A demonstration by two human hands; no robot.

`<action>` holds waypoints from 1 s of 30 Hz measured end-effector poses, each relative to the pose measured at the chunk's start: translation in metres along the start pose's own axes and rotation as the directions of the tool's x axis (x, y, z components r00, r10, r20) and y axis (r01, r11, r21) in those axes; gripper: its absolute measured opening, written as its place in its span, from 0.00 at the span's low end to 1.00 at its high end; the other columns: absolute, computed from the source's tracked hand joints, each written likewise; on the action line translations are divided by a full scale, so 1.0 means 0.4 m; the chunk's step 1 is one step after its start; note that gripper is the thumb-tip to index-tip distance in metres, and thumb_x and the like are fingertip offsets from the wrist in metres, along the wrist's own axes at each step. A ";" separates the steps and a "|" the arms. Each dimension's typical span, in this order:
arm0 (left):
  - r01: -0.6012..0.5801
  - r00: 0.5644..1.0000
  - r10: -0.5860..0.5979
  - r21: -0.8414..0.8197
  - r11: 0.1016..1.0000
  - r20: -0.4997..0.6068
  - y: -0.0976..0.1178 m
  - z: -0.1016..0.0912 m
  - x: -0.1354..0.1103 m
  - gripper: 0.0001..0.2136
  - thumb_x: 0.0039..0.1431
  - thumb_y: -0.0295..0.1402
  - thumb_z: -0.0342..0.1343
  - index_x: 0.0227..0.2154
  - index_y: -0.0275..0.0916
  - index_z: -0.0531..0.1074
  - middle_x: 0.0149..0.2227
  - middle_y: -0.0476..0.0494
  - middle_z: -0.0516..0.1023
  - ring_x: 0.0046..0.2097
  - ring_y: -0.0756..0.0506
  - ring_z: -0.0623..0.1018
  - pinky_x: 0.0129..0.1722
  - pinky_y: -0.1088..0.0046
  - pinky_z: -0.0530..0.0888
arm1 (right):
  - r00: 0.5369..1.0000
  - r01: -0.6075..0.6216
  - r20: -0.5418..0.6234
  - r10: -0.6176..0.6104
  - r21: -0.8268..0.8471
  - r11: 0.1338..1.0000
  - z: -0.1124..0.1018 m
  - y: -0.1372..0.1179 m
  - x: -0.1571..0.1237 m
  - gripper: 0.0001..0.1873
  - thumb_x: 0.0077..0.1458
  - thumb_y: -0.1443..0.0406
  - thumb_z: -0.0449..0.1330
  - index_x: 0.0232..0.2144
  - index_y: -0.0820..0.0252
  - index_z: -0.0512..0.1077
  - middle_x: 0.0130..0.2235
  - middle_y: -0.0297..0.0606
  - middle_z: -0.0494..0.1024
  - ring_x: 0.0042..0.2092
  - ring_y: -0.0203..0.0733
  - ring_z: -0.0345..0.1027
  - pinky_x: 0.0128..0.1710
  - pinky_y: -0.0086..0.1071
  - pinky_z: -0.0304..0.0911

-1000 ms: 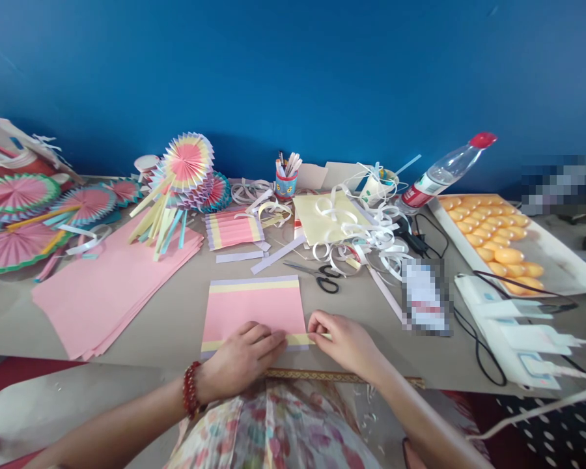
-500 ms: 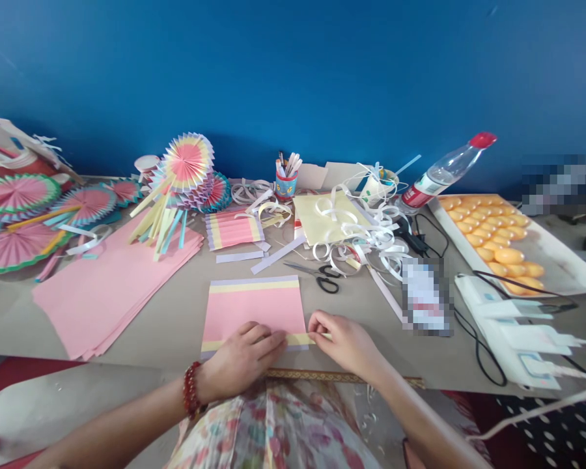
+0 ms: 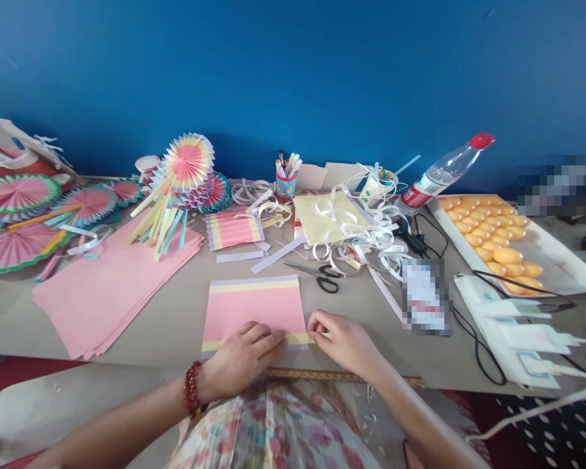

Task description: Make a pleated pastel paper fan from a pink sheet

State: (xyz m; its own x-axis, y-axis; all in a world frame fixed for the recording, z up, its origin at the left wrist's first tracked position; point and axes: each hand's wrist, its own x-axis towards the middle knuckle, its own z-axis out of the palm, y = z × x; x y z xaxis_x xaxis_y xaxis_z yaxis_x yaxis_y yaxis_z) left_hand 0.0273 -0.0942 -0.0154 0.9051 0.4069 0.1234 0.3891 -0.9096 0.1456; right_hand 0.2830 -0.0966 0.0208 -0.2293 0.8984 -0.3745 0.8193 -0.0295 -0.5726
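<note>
A pink sheet of paper (image 3: 254, 309) with yellow and lilac bands along its far and near edges lies flat in front of me. My left hand (image 3: 244, 358) rests on its near edge, fingers laid flat over the bands. At the sheet's near right corner, my right hand (image 3: 344, 342) is closed in a pinch at the end of the near yellow paper strip (image 3: 300, 339). Part of the near bands is hidden under my left hand. Just beyond the sheet are black-handled scissors (image 3: 327, 281) and loose lilac paper strips (image 3: 278, 254).
Stacked pink paper (image 3: 112, 286) and pleated paper fans (image 3: 188, 163) are on the left. Curled white strips (image 3: 342, 234), a pen cup (image 3: 286, 185) and a tilted bottle (image 3: 444, 172) stand behind. A power strip (image 3: 498, 332) with cables and a tray of yellow ovals (image 3: 561, 277) are right.
</note>
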 end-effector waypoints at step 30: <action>-0.083 0.996 0.081 0.074 0.994 0.025 0.000 -0.030 0.029 0.17 0.66 0.27 0.48 0.56 0.33 0.65 0.58 0.36 0.68 0.53 0.42 0.68 0.55 0.62 0.65 | 0.999 0.008 -0.035 -0.009 -0.020 1.000 0.004 0.026 -0.008 0.03 0.55 0.65 0.54 0.30 0.54 0.67 0.26 0.28 0.72 0.29 0.35 0.65 0.29 0.26 0.50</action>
State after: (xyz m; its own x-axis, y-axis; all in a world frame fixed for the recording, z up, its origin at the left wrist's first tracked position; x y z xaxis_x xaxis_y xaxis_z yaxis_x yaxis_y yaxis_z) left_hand 0.0357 -0.0885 -0.0023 0.9377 0.3296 0.1099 0.3245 -0.9439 0.0616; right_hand 0.2915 -0.1005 0.0151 -0.2185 0.9133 -0.3438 0.8275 -0.0133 -0.5613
